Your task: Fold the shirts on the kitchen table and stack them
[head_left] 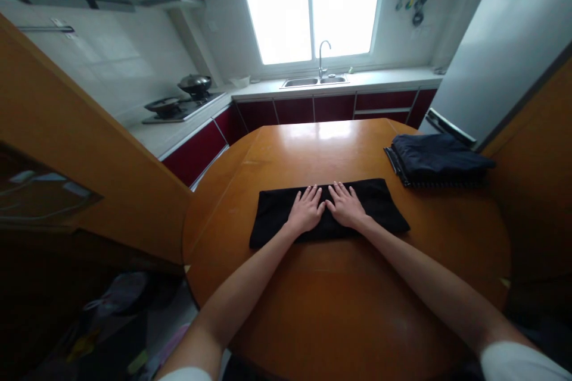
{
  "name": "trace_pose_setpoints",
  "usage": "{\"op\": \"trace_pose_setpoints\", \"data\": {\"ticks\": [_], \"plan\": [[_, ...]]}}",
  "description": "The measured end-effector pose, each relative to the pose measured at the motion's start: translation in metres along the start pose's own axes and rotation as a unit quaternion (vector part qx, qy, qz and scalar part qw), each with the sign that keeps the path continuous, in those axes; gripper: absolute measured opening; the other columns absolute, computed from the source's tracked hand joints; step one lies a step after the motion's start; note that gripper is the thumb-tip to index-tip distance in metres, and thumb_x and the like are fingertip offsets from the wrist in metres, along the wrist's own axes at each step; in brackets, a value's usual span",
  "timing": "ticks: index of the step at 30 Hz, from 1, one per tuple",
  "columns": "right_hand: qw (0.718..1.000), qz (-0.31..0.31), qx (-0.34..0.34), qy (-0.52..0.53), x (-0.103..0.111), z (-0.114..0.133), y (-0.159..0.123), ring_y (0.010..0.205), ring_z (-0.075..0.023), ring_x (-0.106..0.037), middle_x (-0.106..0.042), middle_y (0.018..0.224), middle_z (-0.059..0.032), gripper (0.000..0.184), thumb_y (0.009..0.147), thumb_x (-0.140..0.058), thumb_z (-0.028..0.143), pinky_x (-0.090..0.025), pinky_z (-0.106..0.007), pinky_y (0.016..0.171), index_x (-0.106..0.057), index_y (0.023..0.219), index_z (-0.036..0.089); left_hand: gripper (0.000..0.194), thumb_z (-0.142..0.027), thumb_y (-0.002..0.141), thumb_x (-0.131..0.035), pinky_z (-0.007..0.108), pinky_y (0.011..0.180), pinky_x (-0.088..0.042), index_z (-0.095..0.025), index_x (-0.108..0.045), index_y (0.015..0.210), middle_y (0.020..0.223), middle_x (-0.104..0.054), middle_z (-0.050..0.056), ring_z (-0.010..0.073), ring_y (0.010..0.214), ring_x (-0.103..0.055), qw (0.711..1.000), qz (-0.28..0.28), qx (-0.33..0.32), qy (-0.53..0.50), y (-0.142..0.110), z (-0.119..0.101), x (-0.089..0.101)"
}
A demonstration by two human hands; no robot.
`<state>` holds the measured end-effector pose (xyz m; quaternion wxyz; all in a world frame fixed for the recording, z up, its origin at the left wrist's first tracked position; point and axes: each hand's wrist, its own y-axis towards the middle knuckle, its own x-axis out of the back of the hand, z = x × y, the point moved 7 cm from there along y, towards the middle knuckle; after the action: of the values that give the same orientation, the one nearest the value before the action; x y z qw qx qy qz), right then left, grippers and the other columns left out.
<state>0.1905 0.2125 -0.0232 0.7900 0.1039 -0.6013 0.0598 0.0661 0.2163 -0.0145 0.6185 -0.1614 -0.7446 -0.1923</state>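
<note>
A black folded cloth, perhaps a garment, (379,205) lies as a long flat rectangle across the middle of the wooden table (304,297). My left hand (306,211) rests flat on it, left of centre, fingers stretched toward the far edge. Beside it, my right hand (345,205) presses flat on the same cloth, its fingers spread. The two thumbs almost meet. Neither hand grips anything. What kind of garment the cloth is cannot be made out.
A stack of dark folded clothes (440,158) sits at the table's right rear. Behind the table run a counter with a sink (301,82) and a stove (183,108) holding pans. A fridge (487,53) stands at right, a wooden cabinet (89,149) at left.
</note>
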Motion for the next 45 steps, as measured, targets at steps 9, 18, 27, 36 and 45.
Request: {"op": "trace_pose_setpoints", "data": {"ticks": [9, 18, 27, 36, 45], "plan": [[0.989, -0.037, -0.146, -0.009, 0.023, -0.122, -0.018, 0.157, -0.0295, -0.013, -0.022, 0.169, -0.0137, 0.069, 0.103, -0.032, 0.053, -0.009, -0.059, 0.125, -0.032, 0.161, 0.014, 0.066, -0.049, 0.104, -0.031, 0.062, 0.124, -0.011, -0.018, -0.028, 0.162, 0.169, -0.021, 0.012, 0.0323, 0.157, -0.016, 0.986, -0.050, 0.160, -0.003, -0.053, 0.129, 0.023], [0.974, -0.164, -0.157, 0.024, 0.057, -0.101, -0.028, 0.157, -0.0339, -0.009, -0.025, 0.165, -0.0263, 0.064, 0.105, -0.029, 0.039, -0.002, -0.056, 0.124, -0.039, 0.154, -0.001, 0.066, -0.047, 0.104, -0.031, 0.066, 0.122, -0.012, -0.009, -0.036, 0.158, 0.167, -0.022, 0.022, 0.0377, 0.156, -0.015, 0.971, -0.104, 0.212, 0.019, -0.054, 0.121, 0.058], [0.998, 0.001, 0.053, 0.024, 0.011, 0.000, -0.034, 0.157, -0.0285, -0.016, -0.025, 0.168, -0.0148, 0.058, 0.104, -0.036, 0.043, -0.016, -0.054, 0.124, -0.042, 0.156, 0.017, 0.053, -0.035, 0.105, -0.036, 0.052, 0.124, -0.024, -0.017, -0.047, 0.153, 0.163, -0.038, 0.013, 0.0282, 0.153, -0.030, 0.999, -0.045, -0.006, -0.005, -0.017, -0.032, 0.009], [0.986, -0.051, -0.157, 0.021, 0.031, -0.134, -0.029, 0.155, -0.0356, -0.021, -0.028, 0.167, -0.0181, 0.063, 0.102, -0.043, 0.046, -0.021, -0.061, 0.121, -0.039, 0.157, 0.015, 0.049, -0.040, 0.106, -0.038, 0.048, 0.124, -0.026, -0.023, -0.052, 0.150, 0.162, -0.040, 0.007, 0.0271, 0.151, -0.034, 0.998, -0.048, 0.000, -0.035, -0.022, -0.017, 0.007], [0.957, -0.103, -0.270, 0.035, 0.057, -0.173, -0.045, 0.120, -0.0334, -0.064, -0.068, 0.126, -0.0244, 0.055, 0.092, -0.061, 0.036, -0.047, -0.039, 0.103, -0.060, 0.136, 0.004, 0.048, -0.037, 0.106, -0.040, 0.047, 0.124, -0.025, -0.022, -0.052, 0.150, 0.162, -0.039, 0.008, 0.0268, 0.151, -0.034, 0.998, -0.039, 0.006, -0.042, -0.023, -0.021, 0.010]]}}
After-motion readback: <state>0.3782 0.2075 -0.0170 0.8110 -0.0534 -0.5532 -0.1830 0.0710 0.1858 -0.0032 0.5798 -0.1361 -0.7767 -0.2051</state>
